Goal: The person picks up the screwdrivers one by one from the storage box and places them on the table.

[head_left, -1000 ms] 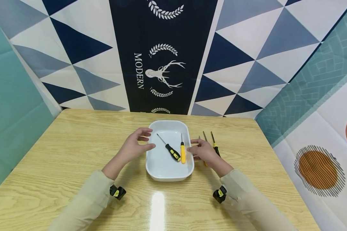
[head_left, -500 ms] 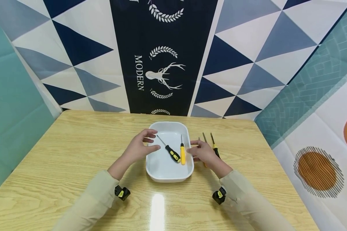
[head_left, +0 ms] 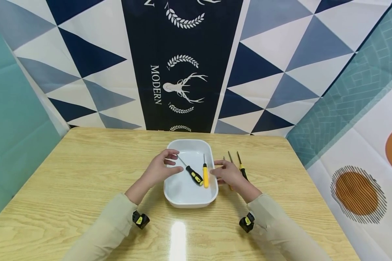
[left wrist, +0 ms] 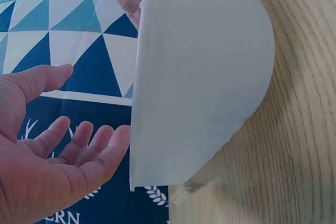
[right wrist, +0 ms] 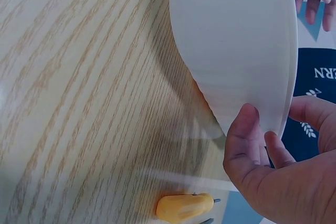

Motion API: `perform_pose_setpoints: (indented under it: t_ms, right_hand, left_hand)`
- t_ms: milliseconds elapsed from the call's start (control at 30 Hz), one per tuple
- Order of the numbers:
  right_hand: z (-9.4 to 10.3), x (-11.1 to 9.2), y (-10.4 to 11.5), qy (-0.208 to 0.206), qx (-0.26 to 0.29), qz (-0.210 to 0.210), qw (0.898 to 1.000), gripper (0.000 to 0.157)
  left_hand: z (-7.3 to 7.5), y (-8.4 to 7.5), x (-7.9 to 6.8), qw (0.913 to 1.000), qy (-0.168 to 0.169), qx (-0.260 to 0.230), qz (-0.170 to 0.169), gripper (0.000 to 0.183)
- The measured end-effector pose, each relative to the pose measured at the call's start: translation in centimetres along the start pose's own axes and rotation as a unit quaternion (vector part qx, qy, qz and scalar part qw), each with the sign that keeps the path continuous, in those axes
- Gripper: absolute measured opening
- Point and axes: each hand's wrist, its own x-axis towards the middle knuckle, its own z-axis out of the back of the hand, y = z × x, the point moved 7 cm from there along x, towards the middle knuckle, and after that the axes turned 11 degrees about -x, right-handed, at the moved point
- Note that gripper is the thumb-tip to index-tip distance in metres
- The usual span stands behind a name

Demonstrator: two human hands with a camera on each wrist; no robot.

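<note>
A white plastic basin (head_left: pixel 179 194) stands on the table, its side wall (left wrist: pixel 205 77) filling much of the left wrist view. Inside it lie a black-and-yellow screwdriver (head_left: pixel 194 175) and a slim yellow-handled screwdriver (head_left: pixel 205 176). My left hand (head_left: pixel 158 168) hovers at the left rim, fingers apart and loosely bent, holding nothing. At the right rim, my right hand (head_left: pixel 230 173) grips the basin, thumb over the edge and fingers against the outer wall, as the right wrist view shows.
Right of the basin lie more screwdrivers: one black-handled (head_left: pixel 243 169), and others partly hidden by my right hand. A yellow handle (right wrist: pixel 184 207) shows in the right wrist view. The wood-grain table (head_left: pixel 94 174) meets a patterned cloth backdrop (head_left: pixel 179 119) at its far edge.
My left hand has shifted right, from beside the left rim to over it. My right hand stays at the right rim. The basin and screwdrivers have not visibly moved on the table.
</note>
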Motion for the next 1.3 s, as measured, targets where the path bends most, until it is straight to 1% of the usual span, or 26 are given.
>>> perform_pose_setpoints:
  t_ms: [167,300,767,1000,1233,1300]
  right_hand:
    - [0.0,0.2,-0.2,-0.002,-0.001,-0.004,1.000,0.046]
    - [0.0,0.1,-0.2,-0.001,-0.001,-0.004,1.000,0.047]
    - [0.0,0.2,-0.2,-0.006,-0.001,-0.005,1.000,0.046]
    - [0.0,0.1,-0.2,-0.004,0.002,-0.001,1.000,0.047]
    - [0.1,0.0,-0.2,-0.005,0.000,-0.001,1.000,0.046]
    - [0.1,0.1,-0.1,-0.006,0.000,-0.001,1.000,0.046]
  left_hand:
    - [-0.6,0.3,0.3,1.0000,-0.003,-0.001,0.009,0.054]
    - [-1.1,0.4,0.6,0.9998,0.002,0.000,0.019,0.056]
    - [-2.4,0.8,0.8,0.9993,0.006,-0.023,0.029,0.054]
    - [-2.9,1.5,1.1,0.9976,-0.002,-0.014,0.067,0.056]
    - [-3.4,2.2,1.3,0.9943,-0.007,-0.032,0.101,0.057]
    - [-3.4,2.3,1.4,0.9935,-0.010,-0.030,0.109,0.057]
